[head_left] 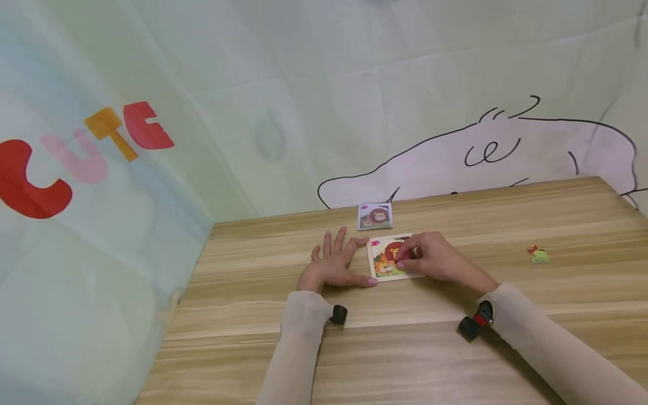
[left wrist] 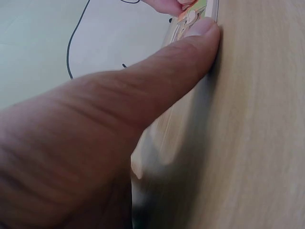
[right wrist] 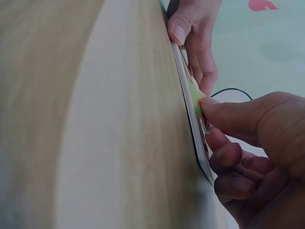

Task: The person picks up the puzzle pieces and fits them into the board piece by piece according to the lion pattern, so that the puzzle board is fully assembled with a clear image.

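A square jigsaw puzzle board [head_left: 386,277] with a pale frame and a lion picture lies on the table. My left hand [head_left: 335,266] is spread at its left side; the thumb touches the near left corner and the index finger reaches the upper left edge. Over the board's right part, my right hand [head_left: 436,257] pinches a puzzle piece [right wrist: 202,106] between thumb and fingers, low against the picture. Green and some orange show on that piece; the fingers hide the rest. In the left wrist view the left thumb [left wrist: 190,52] lies along the board's edge.
Behind the board lies a printed lion picture card [head_left: 374,216]. A loose green and red puzzle piece [head_left: 539,255] rests to the right on the wooden table [head_left: 395,360]. Fabric walls [head_left: 273,84] with cartoon drawings stand behind and to the left.
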`<state>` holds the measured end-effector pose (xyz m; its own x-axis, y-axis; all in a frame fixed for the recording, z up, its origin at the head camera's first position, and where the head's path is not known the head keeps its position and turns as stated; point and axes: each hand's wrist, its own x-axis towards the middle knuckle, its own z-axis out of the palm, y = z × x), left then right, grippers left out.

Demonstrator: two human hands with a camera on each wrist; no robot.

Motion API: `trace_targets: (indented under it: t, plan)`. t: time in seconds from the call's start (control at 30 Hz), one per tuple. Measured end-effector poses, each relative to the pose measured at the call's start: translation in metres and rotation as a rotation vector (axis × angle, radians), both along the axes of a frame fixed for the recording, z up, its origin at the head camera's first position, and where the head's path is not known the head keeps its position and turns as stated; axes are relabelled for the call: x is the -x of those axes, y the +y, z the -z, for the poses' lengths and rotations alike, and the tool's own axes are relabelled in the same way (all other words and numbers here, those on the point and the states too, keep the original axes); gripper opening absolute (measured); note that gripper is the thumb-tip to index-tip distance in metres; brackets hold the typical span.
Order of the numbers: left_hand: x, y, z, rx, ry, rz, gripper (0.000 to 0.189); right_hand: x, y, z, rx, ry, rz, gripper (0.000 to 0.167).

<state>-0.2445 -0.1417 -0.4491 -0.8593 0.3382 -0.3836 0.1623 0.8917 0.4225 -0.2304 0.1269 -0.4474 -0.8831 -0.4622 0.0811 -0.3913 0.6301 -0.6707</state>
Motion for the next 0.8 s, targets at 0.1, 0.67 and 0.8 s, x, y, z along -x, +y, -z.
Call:
trace_targets:
  t: [0.1,0.67,0.8]
  plan:
    - [0.0011,-0.0008,0.0015,-0.003,-0.002,-0.002,0.106,0.0004,-0.0026,0.0004,-0.002,0.013,-0.005,0.004]
    - [0.0036,-0.0023,0.0058,-0.011,0.004,-0.006,0.106,0.0013,-0.009,-0.0021,-0.084,-0.011,0.039,0.014]
    - [0.0036,-0.0018,0.0045,-0.007,-0.004,-0.003,0.106,0.002,-0.0079,-0.0013,-0.082,-0.013,0.037,0.016]
